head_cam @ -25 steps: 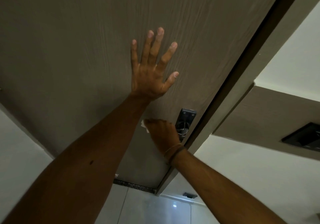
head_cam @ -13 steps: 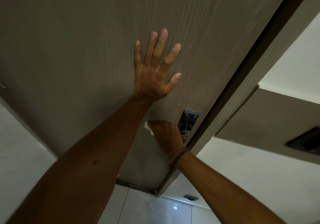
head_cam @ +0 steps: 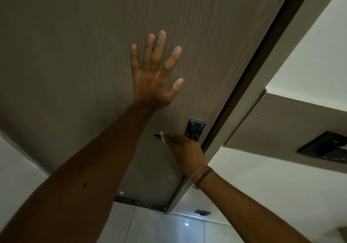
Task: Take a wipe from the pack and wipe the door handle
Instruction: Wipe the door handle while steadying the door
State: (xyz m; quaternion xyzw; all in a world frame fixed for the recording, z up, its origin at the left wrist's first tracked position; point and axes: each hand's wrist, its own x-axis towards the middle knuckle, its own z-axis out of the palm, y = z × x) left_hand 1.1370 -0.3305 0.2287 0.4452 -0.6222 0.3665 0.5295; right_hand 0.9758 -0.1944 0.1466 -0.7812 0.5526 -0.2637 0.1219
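Note:
My left hand [head_cam: 155, 74] lies flat on the brown wood-grain door [head_cam: 75, 55], fingers spread, above the handle. My right hand [head_cam: 185, 151] is closed around the dark metal door handle with a white wipe [head_cam: 161, 136] in it; only a small white edge of the wipe peeks out by the fingers. The handle's lever tip [head_cam: 157, 136] sticks out to the left of my fingers. Its dark backplate [head_cam: 195, 127] with two screws shows just above my hand. The wipe pack is out of view.
The door frame [head_cam: 249, 100] runs diagonally to the right of the handle. A dark switch plate [head_cam: 324, 147] sits on the brown wall panel at right. White floor tiles [head_cam: 159, 227] and a dark door stop [head_cam: 202, 212] show below.
My right hand has slid to the right along the lever, uncovering its left tip. My left hand stays pressed on the door.

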